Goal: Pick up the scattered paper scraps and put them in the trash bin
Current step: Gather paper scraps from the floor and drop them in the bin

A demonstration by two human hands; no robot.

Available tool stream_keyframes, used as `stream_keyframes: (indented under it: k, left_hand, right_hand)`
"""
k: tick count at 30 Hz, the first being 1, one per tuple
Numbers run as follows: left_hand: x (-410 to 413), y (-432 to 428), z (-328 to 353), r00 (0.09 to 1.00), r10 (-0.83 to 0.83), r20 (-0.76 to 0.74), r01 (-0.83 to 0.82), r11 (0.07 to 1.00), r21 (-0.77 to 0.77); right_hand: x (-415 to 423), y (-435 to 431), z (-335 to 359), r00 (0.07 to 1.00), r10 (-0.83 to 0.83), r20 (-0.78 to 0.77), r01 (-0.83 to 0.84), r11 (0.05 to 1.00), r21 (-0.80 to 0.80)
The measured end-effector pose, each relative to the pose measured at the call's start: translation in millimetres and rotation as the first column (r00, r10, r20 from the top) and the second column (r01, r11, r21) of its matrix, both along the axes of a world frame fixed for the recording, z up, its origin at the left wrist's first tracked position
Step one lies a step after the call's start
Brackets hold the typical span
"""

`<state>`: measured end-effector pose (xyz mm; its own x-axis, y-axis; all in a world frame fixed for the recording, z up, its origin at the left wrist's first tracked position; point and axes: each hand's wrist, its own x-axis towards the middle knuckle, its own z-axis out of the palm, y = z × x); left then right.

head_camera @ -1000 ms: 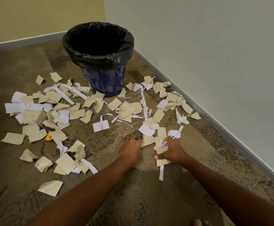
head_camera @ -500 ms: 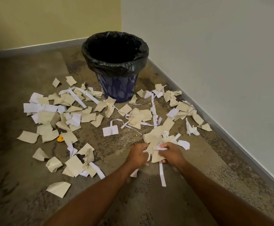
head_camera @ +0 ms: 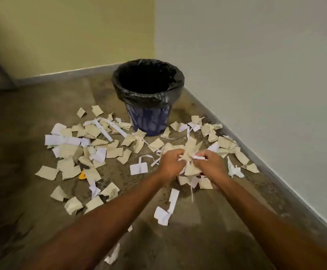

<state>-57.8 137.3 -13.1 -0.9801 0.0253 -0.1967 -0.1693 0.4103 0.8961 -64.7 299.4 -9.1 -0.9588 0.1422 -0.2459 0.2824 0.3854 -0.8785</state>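
Note:
Tan and white paper scraps (head_camera: 75,152) lie scattered over the floor in front of a blue trash bin (head_camera: 149,119) lined with a black bag. My left hand (head_camera: 171,162) and my right hand (head_camera: 209,162) are pressed together, gripping a bunch of scraps (head_camera: 191,152) between them, raised a little off the floor. The bunch hangs short of the bin, in front of it and slightly right. A few white strips (head_camera: 165,210) lie below my forearms.
The bin stands in a room corner, with a yellow wall behind and a white wall (head_camera: 256,75) running along the right. More scraps (head_camera: 227,143) line the right skirting. A small orange bit (head_camera: 82,175) lies among the left scraps.
Both hands closed in around a pile of scraps and lifted it off the floor. Some strips dropped below. The view tilted up, so the bin sits lower in frame.

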Motion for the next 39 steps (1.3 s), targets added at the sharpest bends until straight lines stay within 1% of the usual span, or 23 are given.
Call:
stream_keyframes:
  k: [5,8,10,11,14,17,20,22,24,26,29,30,32,33,36,38,39]
  left_hand:
    - [-46.3,-22.3,79.8,0.992,-0.040,-0.117,0.045,0.998,0.036]
    - [-71.3,-40.3,124.4,0.980,-0.069,-0.186,0.072,0.997,0.013]
    - [-83.8,-53.7,152.6,0.974,-0.065,-0.217,0.067,0.998,0.000]
    - [-89.3,-60.8,165.5,0.976,-0.055,-0.211,0.058,0.998,0.006]
    - [-112.1,-82.8,195.5,0.986,-0.020,-0.165,0.035,0.995,0.089]
    - [-136.1,-107.6,214.7,0.985,0.043,-0.165,-0.016,0.987,0.162]
    - [-161.0,-130.0,212.1,0.982,0.118,-0.148,-0.073,0.958,0.277]
    - [-176.6,-141.7,199.5,0.977,0.171,-0.128,-0.123,0.940,0.318]
    - [-194.4,-150.8,181.8,0.961,0.254,-0.110,-0.206,0.921,0.330]
    - [-211.3,-157.6,165.4,0.944,0.318,-0.093,-0.277,0.912,0.304]
    - [-226.9,-166.0,148.9,0.935,0.335,-0.117,-0.311,0.932,0.188]
    - [-232.6,-169.0,143.0,0.934,0.338,-0.117,-0.320,0.936,0.147]
    - [-241.6,-173.4,134.6,0.935,0.331,-0.125,-0.325,0.943,0.069]
    - [-244.0,-174.8,133.2,0.934,0.327,-0.141,-0.326,0.945,0.033]
    - [-248.6,-176.0,131.0,0.926,0.302,-0.226,-0.318,0.947,-0.036]
    - [-248.7,-173.3,128.7,0.918,0.286,-0.274,-0.303,0.953,-0.021]
    - [-245.3,-169.4,130.3,0.912,0.292,-0.287,-0.300,0.954,0.016]
  right_hand:
    - [-51.0,-11.3,69.8,0.981,0.026,-0.190,-0.024,1.000,0.011]
    - [-78.9,-24.9,109.1,0.967,-0.014,-0.254,-0.012,0.995,-0.100]
    - [-93.9,-38.0,133.7,0.959,-0.009,-0.283,-0.039,0.986,-0.162]
    - [-101.9,-46.0,145.4,0.955,-0.001,-0.297,-0.052,0.984,-0.169]
    - [-132.4,-73.0,175.6,0.944,0.008,-0.330,-0.078,0.977,-0.197]
    - [-166.5,-102.2,196.9,0.932,0.006,-0.362,-0.092,0.971,-0.222]
    - [-201.0,-132.4,205.6,0.931,0.022,-0.364,-0.119,0.962,-0.246]
    - [-222.9,-151.5,203.4,0.938,0.016,-0.345,-0.113,0.958,-0.265]
    - [-242.4,-167.5,191.5,0.942,0.020,-0.334,-0.091,0.976,-0.199]
    - [-258.1,-180.8,172.9,0.947,0.045,-0.317,-0.066,0.996,-0.057]
    - [-271.6,-194.9,147.0,0.965,0.079,-0.252,-0.068,0.996,0.051]
    - [-275.7,-197.4,139.6,0.966,0.106,-0.235,-0.086,0.992,0.097]
    - [-281.8,-197.4,132.2,0.964,0.185,-0.189,-0.137,0.960,0.243]
    - [-281.5,-196.9,132.2,0.961,0.222,-0.165,-0.171,0.946,0.277]
    - [-279.5,-193.3,138.6,0.952,0.279,-0.127,-0.232,0.926,0.297]
    - [-271.8,-189.5,147.4,0.952,0.275,-0.138,-0.230,0.933,0.276]
    - [-268.4,-186.3,150.8,0.953,0.257,-0.158,-0.215,0.946,0.242]
